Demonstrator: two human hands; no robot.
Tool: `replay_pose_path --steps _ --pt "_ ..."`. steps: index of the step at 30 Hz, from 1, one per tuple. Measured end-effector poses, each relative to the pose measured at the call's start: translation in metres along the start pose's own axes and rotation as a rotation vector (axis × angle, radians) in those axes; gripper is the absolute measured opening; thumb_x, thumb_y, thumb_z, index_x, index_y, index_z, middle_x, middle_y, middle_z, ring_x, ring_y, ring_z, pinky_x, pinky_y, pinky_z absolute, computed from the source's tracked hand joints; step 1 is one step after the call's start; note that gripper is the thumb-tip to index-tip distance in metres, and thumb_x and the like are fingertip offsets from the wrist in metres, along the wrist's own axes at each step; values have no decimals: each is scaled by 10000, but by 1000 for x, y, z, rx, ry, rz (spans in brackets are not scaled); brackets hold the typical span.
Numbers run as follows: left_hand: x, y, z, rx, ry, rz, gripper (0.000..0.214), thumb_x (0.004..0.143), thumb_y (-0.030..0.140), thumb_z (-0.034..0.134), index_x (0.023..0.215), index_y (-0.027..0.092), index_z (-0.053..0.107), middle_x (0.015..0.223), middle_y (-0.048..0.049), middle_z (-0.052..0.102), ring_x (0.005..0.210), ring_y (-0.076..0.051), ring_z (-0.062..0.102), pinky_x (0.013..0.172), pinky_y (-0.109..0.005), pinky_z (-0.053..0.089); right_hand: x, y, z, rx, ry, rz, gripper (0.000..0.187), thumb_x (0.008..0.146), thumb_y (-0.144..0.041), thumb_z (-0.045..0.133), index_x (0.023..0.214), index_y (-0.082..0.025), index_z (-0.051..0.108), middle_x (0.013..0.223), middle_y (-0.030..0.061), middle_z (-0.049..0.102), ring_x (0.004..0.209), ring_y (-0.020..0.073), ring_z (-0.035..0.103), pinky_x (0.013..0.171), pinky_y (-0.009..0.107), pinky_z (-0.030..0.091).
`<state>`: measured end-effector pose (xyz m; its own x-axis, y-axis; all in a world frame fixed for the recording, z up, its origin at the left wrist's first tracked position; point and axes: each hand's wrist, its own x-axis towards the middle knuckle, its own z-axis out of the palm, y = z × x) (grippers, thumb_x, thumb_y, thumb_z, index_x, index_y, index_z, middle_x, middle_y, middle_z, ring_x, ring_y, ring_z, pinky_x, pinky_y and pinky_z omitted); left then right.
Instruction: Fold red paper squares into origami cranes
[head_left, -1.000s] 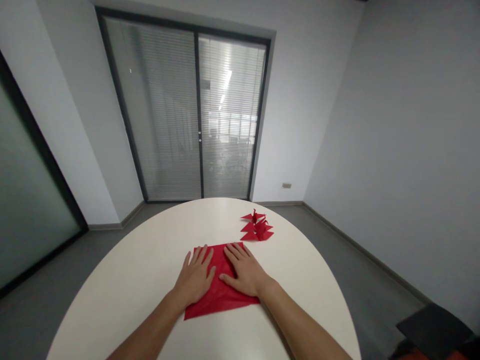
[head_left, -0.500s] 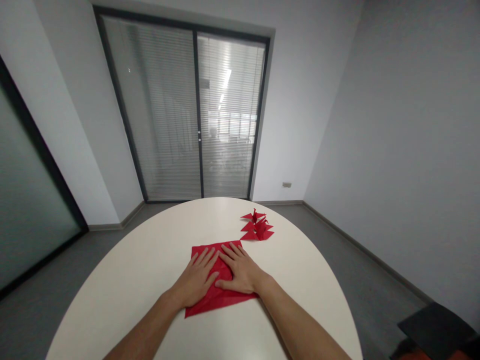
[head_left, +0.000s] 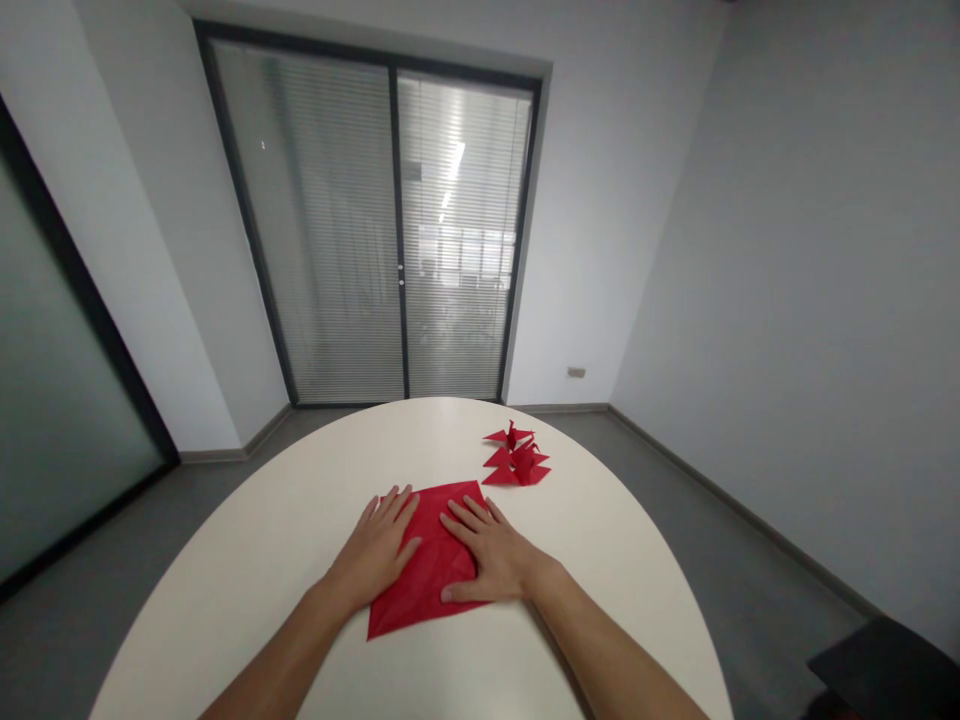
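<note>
A red paper sheet (head_left: 429, 568) lies flat on the white round table (head_left: 300, 560), one corner pointing toward me. My left hand (head_left: 373, 552) rests flat on its left part with fingers stretched out. On the sheet's right part my right hand (head_left: 489, 557) presses down, fingers spread. Neither hand holds anything. A small cluster of folded red paper cranes (head_left: 517, 458) sits beyond the sheet, to the far right of my hands.
Past the table stands a glass sliding door with blinds (head_left: 390, 230). Grey floor runs around the table. A dark object (head_left: 885, 665) sits low at the right, off the table's edge.
Both hands have slid apart across the red sheet, the left one outward to the left and the right one toward the right. The sheet stays flat in place.
</note>
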<state>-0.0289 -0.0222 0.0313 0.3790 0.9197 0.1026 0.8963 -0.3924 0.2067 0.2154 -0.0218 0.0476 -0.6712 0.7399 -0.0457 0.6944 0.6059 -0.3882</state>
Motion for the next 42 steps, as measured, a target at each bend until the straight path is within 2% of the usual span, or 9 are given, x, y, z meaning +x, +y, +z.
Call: replay_pose_path --steps 3,6,11,17,22,25,29,37,42 --pt "-6 3 -7 -162 -123 85 658 927 466 524 1515 201 393 1603 -95 311 1481 -281 286 1214 -455 234 2 3 1 -4 25 -10 1127 713 -851 556 1573 -201 226 1628 134 182 1515 353 84 1217 535 -31" --pt "-10 4 -9 -228 -201 81 730 876 537 593 1504 212 414 1606 -105 292 1494 -315 237 1214 -498 208 1 3 -2 5 38 -31 1107 717 -819 591 1570 -206 238 1626 134 192 1517 347 82 1215 543 -35" --pt "-6 -1 -11 -249 -178 24 726 888 537 574 1503 188 412 1605 -130 288 1501 -320 208 1212 -505 193 -3 2 -6 43 -14 -71 1084 682 -737 695 1556 -237 293 1624 134 202 1505 369 140 1208 582 44" --pt "-5 1 -22 -277 -107 71 532 858 470 628 1328 223 598 1514 -113 476 1417 -310 395 1183 -462 275 -2 7 -6 23 55 -97 965 681 -677 735 1471 -189 475 1555 173 373 1443 389 321 1193 562 190" --pt "-9 9 -30 -343 -204 74 585 654 498 810 1153 237 652 1467 -102 521 1432 -369 348 1148 -478 327 -1 9 -8 5 110 -113 758 740 -545 729 1387 -178 580 1493 160 477 1388 367 426 1156 485 323" --pt "-9 12 -33 -332 -216 61 625 592 435 852 1141 224 639 1492 -115 489 1445 -370 320 1161 -472 308 -1 9 -11 -1 113 -111 763 735 -558 730 1385 -188 582 1481 153 494 1376 369 442 1143 489 342" --pt "-9 14 -34 -342 -220 57 541 635 418 823 1106 225 638 1486 -115 496 1435 -354 344 1168 -469 294 -1 9 -14 1 94 -113 818 672 -608 772 1365 -206 605 1484 156 491 1373 378 442 1138 493 342" --pt "-12 19 -34 -348 -235 82 562 605 421 844 1092 239 631 1471 -92 505 1453 -369 300 1162 -473 300 0 11 -15 15 107 -146 527 752 -552 747 1191 -261 729 1378 105 605 1218 327 583 1038 412 438" --pt "-14 22 -38 -351 -214 120 444 631 351 803 1030 239 644 1401 -84 571 1421 -361 364 1153 -455 322 -1 5 -18 66 120 -152 392 834 -504 682 1133 -261 754 1334 85 640 1197 314 596 1019 392 451"
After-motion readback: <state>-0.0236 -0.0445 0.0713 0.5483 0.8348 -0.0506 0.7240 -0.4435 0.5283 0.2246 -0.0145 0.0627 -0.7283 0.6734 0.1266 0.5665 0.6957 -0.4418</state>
